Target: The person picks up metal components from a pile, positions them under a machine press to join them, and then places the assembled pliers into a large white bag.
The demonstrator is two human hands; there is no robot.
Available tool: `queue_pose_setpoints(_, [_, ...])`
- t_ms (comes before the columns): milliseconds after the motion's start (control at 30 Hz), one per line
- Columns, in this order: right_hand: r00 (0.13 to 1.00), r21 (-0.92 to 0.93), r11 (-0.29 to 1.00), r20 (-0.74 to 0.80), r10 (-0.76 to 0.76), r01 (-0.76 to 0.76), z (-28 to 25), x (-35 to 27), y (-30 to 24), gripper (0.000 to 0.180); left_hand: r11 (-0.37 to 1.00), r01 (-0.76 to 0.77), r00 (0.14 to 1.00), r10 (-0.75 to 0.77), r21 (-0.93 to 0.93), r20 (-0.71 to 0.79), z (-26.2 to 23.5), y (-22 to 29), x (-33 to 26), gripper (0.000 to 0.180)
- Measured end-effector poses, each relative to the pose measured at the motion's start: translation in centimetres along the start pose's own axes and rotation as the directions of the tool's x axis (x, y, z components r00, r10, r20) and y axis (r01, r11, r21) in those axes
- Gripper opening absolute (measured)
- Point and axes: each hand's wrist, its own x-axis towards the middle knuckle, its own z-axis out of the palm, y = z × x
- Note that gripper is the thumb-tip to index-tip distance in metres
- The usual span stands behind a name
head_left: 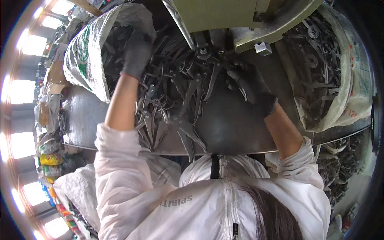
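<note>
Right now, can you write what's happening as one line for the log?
left hand: reaching into white woven sack | right hand: holding dark flat metal blade under green press machine | table: pile of dark metal parts

sacks [86, 60]: 2 | gloved hands [138, 50]: 2 | metal blades [188, 92]: many (uncountable heap) | press [224, 20]: 1

At twelve o'clock looms an olive-green press machine [224, 14]. A woven sack [354, 80] of dark metal parts sags at three o'clock. At eight o'clock, colourful bags [50, 160] lie heaped.
</note>
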Motion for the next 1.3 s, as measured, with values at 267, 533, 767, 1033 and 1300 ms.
queue_pose_setpoints(267, [0.996,-0.057,0.997,-0.068,-0.053,0.049,1.2,-0.8,-1.6,0.029,0.91,-0.116,0.955,0.213,0.397,-0.209,8.4,-10.3,3.1,0.051])
queue_pose_setpoints(533, [0.994,0.007,0.995,0.032,0.1,-0.101,0.1,-0.3,1.8,0.028,0.925,-0.23,0.959,0.269,-0.303,0.093,1.9,-13.9,1.4,0.052])
queue_pose_setpoints(767, [0.999,0.091,0.996,-0.03,-0.017,0.02,-0.4,-2.4,1.0,0.017,0.722,-0.074,0.984,0.166,-0.687,0.068,-7.6,-6.5,-8.2,0.04])
queue_pose_setpoints(1033, [0.979,-0.471,0.865,-0.02,-0.205,0.171,2.0,-3.4,0.4,0.021,0.313,0.468,0.848,0.107,-0.827,0.52,-8.2,14.6,-17.9,0.04])
queue_pose_setpoints(1300, [0.928,-0.595,-0.792,0.204,-0.311,-0.134,-23.2,-11.5,-3.6,0.048,0.7,-0.164,0.886,0.414,-0.695,0.209,1.5,13.9,-14.7,0.03])
